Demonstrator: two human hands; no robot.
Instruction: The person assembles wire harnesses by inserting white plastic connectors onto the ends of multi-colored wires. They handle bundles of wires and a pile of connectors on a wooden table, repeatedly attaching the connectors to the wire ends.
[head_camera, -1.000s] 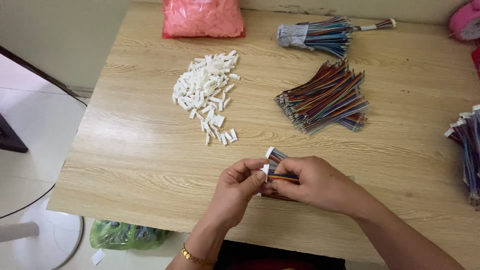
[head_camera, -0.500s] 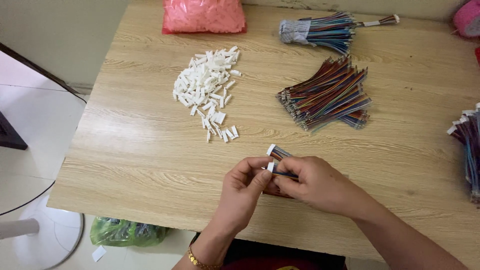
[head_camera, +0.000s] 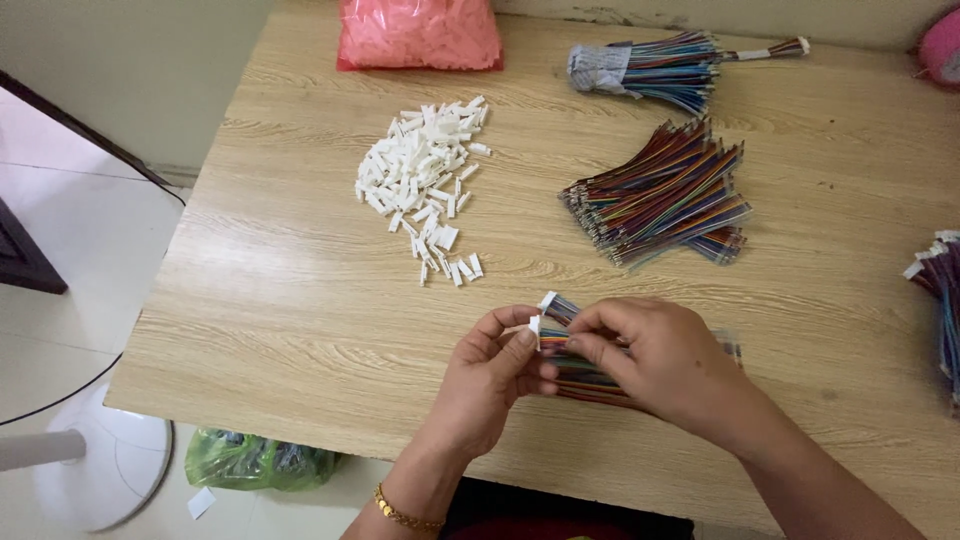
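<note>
Fingers (head_camera: 520, 345) of the left hand (head_camera: 490, 385) are pinched shut around a small white connector (head_camera: 535, 327), thumb and forefinger meeting on it just below the middle of the frame. The right hand (head_camera: 655, 360) curls closed over a short bundle of coloured wires (head_camera: 585, 375), its fingertips pressing the wire ends toward that connector, so the two hands touch at the centre-bottom of the picture. A second white connector (head_camera: 547, 299) with its wires sticks out just above the fingers. Both hands rest over the near edge of a pale wooden table (head_camera: 280, 300). A gold bracelet (head_camera: 400, 512) circles the left wrist at the bottom of the frame. Above and to the left of the hands lies a loose heap of white connectors (head_camera: 425, 180); to the upper right of them is a fanned pile of multicoloured wires (head_camera: 660, 195). Along the top edge sit a pink bag (head_camera: 420, 35) and a taped wire bundle (head_camera: 650, 70). More wires (head_camera: 945, 300) show at the right edge, and a green bag (head_camera: 255, 460) lies on the floor at lower left.
</note>
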